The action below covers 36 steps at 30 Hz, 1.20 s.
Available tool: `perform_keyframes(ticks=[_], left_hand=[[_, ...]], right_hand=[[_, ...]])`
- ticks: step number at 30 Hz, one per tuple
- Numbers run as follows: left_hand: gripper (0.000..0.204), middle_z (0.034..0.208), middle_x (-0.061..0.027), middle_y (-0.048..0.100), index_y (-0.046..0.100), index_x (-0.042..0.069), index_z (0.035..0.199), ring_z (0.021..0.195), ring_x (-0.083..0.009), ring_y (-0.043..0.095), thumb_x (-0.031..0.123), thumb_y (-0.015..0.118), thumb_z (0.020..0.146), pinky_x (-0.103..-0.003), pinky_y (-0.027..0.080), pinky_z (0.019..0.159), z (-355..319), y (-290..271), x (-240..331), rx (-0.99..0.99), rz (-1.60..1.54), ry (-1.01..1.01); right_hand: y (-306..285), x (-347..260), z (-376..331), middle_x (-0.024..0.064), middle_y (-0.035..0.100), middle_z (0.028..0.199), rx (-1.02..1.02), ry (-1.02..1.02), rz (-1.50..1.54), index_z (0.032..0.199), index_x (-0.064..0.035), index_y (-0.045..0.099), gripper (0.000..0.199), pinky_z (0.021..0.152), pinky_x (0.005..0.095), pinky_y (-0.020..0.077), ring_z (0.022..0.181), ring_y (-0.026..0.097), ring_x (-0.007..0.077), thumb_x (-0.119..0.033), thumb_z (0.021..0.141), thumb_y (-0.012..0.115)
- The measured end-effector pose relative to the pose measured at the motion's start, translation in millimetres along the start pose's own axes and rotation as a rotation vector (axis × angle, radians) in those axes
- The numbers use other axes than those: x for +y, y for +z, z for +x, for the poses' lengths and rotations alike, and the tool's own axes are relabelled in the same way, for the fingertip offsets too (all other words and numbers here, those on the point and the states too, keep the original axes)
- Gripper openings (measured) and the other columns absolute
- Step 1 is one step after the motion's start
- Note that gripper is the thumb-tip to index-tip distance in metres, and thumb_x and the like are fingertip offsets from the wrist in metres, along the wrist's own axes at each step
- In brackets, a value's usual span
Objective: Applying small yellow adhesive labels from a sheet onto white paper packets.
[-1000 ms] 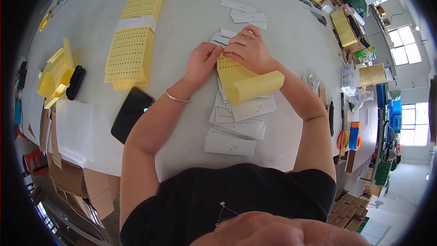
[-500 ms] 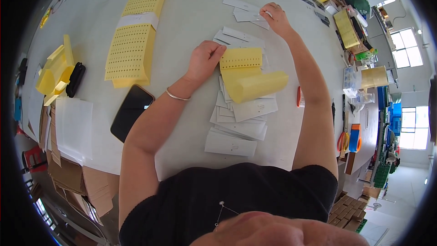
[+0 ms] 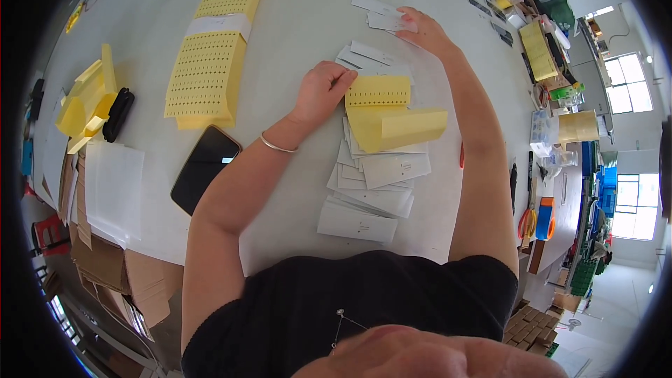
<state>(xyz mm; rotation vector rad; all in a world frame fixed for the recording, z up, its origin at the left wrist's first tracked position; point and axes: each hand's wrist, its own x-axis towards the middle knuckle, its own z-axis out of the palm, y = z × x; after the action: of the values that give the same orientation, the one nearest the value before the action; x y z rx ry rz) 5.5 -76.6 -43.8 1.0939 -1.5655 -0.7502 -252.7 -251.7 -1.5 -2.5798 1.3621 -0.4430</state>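
My left hand [image 3: 320,91] rests on the left edge of a folded yellow perforated sheet [image 3: 387,112], pressing it to the white table [image 3: 301,21]. The sheet lies on top of a fanned pile of white paper slips [image 3: 374,182]. My right hand [image 3: 423,28] is stretched to the far side and touches a few loose white slips [image 3: 381,14] lying there, fingers on the nearest one. A thin bracelet sits on my left wrist.
A long stack of yellow perforated sheets with a white band [image 3: 213,45] lies to the left. A black phone [image 3: 204,168] is near my left forearm. Yellow folded pieces [image 3: 87,101], a black case [image 3: 117,113] and white sheets [image 3: 112,192] sit at the left edge. Cluttered bench at right.
My right hand left the yellow sheet and reached away to the loose white slips at the far side. My left hand stayed on the sheet.
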Motion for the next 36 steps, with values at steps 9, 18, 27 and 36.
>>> perform_keyframes(ticks=[9, 18, 27, 36], left_hand=[[0.025, 0.072, -0.0111, 0.060, 0.062, 0.000, 0.077, 0.077, -0.0273, 0.056, 0.022, 0.059, 0.088, -0.037, 0.045, 0.067, 2, -1, 1, -0.018, -0.018, 0.015], [0.025, 0.078, -0.0081, 0.059, 0.060, -0.004, 0.085, 0.074, -0.0147, 0.052, 0.019, 0.055, 0.093, -0.027, 0.043, 0.067, 0, -2, 1, -0.035, -0.065, -0.071], [0.030, 0.076, -0.0025, 0.057, 0.061, -0.003, 0.092, 0.072, -0.0077, 0.046, 0.023, 0.048, 0.098, -0.024, 0.041, 0.066, 0, -2, 1, -0.047, -0.173, -0.223], [0.029, 0.078, -0.0050, 0.059, 0.062, -0.004, 0.093, 0.073, -0.0093, 0.049, 0.022, 0.051, 0.096, -0.025, 0.043, 0.068, 1, -3, -3, -0.040, -0.095, -0.174]], right_hand=[[-5, -32, -23, 0.0114, 0.063, 0.097, -0.073, 0.190, 0.079, 0.116, -0.0072, 0.055, 0.052, 0.083, 0.0339, 0.0475, 0.091, 0.060, 0.0232, -0.033, 0.075, 0.073], [-20, -127, -52, 0.0033, 0.063, 0.090, -0.207, -0.029, 0.552, 0.093, -0.0069, 0.067, 0.013, 0.085, 0.0316, 0.0437, 0.089, 0.058, 0.0157, -0.014, 0.083, 0.064], [3, -155, -63, -0.0018, 0.063, 0.084, 0.233, -0.554, -0.063, 0.079, -0.0137, 0.066, 0.010, 0.090, 0.0393, 0.0379, 0.083, 0.058, 0.0178, -0.023, 0.079, 0.068], [-2, -127, -39, 0.0044, 0.062, 0.084, 0.260, -0.299, 0.312, 0.081, -0.0056, 0.064, 0.005, 0.079, 0.0330, 0.0449, 0.079, 0.059, 0.0205, -0.009, 0.078, 0.067]])
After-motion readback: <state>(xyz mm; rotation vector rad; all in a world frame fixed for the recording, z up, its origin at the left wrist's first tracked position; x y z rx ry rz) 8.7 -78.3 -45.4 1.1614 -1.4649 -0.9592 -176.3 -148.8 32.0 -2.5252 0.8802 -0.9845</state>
